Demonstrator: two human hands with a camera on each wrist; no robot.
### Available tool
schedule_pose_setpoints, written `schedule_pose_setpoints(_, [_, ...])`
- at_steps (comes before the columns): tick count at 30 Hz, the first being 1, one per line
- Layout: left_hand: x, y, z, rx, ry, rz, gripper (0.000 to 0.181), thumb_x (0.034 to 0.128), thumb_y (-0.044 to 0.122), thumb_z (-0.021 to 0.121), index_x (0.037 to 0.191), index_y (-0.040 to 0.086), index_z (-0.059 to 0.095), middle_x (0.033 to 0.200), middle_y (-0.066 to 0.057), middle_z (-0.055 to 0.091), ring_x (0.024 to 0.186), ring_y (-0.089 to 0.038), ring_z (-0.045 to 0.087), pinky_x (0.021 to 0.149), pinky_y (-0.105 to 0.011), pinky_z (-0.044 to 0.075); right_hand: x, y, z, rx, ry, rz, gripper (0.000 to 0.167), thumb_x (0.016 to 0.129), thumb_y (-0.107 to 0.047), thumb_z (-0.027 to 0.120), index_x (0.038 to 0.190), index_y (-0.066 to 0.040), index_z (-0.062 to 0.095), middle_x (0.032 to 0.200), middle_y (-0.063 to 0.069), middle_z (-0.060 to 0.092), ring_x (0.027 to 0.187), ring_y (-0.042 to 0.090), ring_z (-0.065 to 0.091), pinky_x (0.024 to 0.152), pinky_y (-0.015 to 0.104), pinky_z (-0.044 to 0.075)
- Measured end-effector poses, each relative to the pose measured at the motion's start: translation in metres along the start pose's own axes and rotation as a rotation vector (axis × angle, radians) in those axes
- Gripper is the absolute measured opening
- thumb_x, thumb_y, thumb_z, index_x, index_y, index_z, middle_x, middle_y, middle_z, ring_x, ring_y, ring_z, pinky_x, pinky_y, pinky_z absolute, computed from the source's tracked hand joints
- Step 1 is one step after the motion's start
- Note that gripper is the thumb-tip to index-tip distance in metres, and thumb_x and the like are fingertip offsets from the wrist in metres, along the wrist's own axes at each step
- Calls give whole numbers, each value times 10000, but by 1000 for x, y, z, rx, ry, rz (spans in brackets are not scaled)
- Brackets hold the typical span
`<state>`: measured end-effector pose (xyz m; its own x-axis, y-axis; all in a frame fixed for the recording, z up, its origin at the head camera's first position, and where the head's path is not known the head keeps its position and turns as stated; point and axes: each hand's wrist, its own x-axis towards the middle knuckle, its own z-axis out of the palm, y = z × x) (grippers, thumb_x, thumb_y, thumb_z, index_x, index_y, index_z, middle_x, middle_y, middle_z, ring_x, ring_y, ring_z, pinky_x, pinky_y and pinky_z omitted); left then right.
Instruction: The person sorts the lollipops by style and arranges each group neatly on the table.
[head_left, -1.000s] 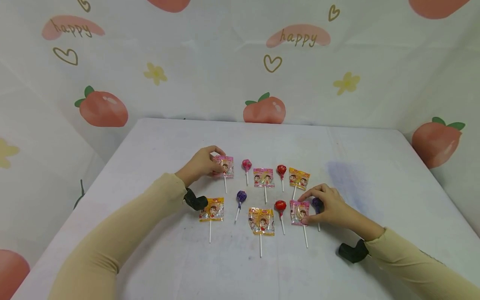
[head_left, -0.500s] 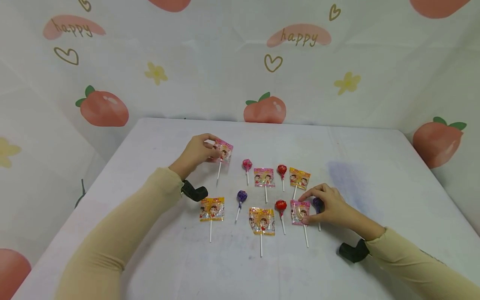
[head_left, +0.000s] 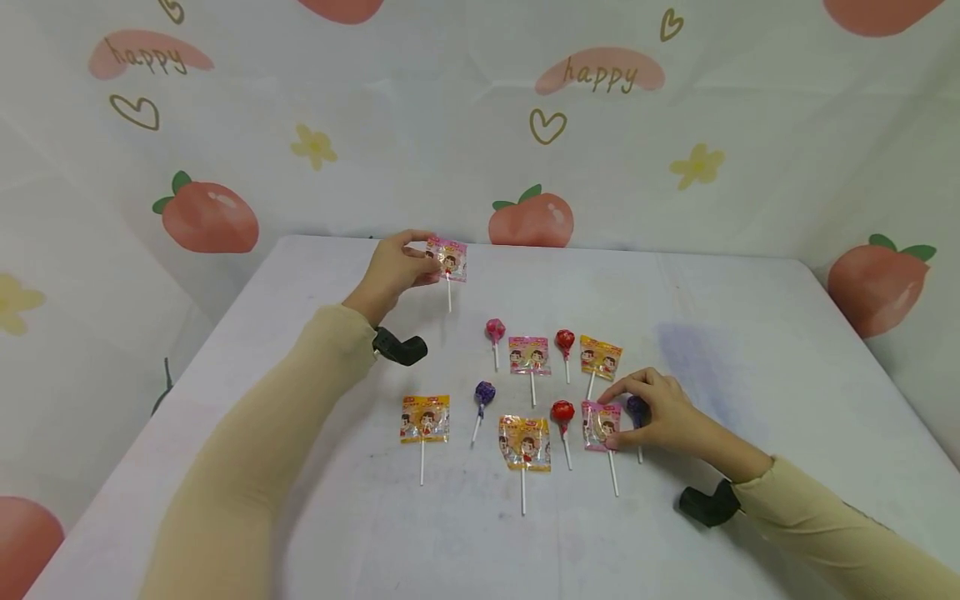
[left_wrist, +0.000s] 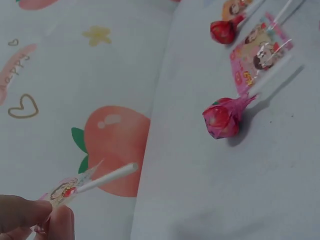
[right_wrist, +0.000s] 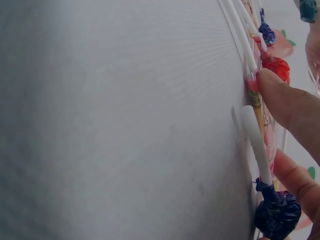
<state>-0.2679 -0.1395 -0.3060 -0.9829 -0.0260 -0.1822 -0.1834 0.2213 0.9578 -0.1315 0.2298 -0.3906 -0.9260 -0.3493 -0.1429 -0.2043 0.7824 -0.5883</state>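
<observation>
My left hand (head_left: 397, 268) pinches a pink-wrapped flat lollipop (head_left: 453, 260) by its left side, near the table's far edge, its white stick pointing down. In the left wrist view, thumb and finger grip the wrapper of that lollipop (left_wrist: 64, 192). My right hand (head_left: 656, 414) has thumb and forefinger on the edges of another pink-wrapped lollipop (head_left: 597, 427) lying on the table. Close by, a purple ball lollipop (head_left: 638, 410) sits partly hidden behind the right fingers; in the right wrist view this purple lollipop (right_wrist: 278, 215) lies below the thumb.
Other lollipops lie in two rough rows: a pink ball one (head_left: 495, 329), a pink packet (head_left: 529, 357), a red ball (head_left: 565, 339), an orange packet (head_left: 601, 357), another red ball (head_left: 562, 412) and a purple ball (head_left: 484, 393). Orange packets (head_left: 424, 418) line the front. A printed cloth (head_left: 420, 108) hangs behind the table.
My left hand has carried the pink-wrapped lollipop up off the back row and away toward the table's far edge. My right hand stays on its pink-wrapped lollipop.
</observation>
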Motion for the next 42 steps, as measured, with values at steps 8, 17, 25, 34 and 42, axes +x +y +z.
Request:
schedule_pose_setpoints(8, [15, -1, 13, -100, 6, 22, 556, 868, -96, 619, 1380, 91, 510, 998, -99, 564, 755, -144, 621, 728, -244, 566, 1, 1, 0, 3, 7, -10, 448, 661, -378, 875, 1052, -264, 690, 1135, 99, 485, 1085, 343, 364, 825, 453, 305])
schedule_pose_setpoints(17, [31, -18, 31, -163, -13, -37, 565, 880, -106, 608, 1391, 116, 513, 1016, -95, 558, 760, -124, 603, 738, -239, 563, 0, 2, 0, 10, 13, -25, 447, 656, -375, 876, 1047, -258, 694, 1124, 101, 488, 1085, 343, 358, 822, 446, 306])
schedule_pose_setpoints(25, [40, -33, 39, -79, -29, -117, 586, 889, -111, 588, 1403, 161, 515, 1137, -109, 533, 752, -120, 585, 851, -312, 549, 0, 3, 1, -8, 25, -43, 452, 646, -375, 883, 1038, -252, 694, 1116, 99, 494, 1082, 349, 372, 828, 452, 308])
schedule_pose_setpoints(34, [44, -46, 42, 6, -54, -190, 574, 911, -59, 597, 1419, 188, 495, 1276, -133, 536, 810, -123, 571, 793, -254, 548, 0, 3, 1, -13, 28, -41, 457, 640, -390, 885, 1033, -260, 691, 1125, 99, 500, 1094, 360, 378, 846, 485, 313])
schedule_pose_setpoints(42, [44, -50, 45, 0, -65, -216, 560, 923, -61, 576, 1423, 176, 489, 1287, -140, 536, 823, -127, 582, 830, -264, 548, 0, 3, 1, 1, 21, -31, 456, 643, -388, 884, 1036, -260, 691, 1119, 93, 491, 1086, 351, 371, 838, 469, 305])
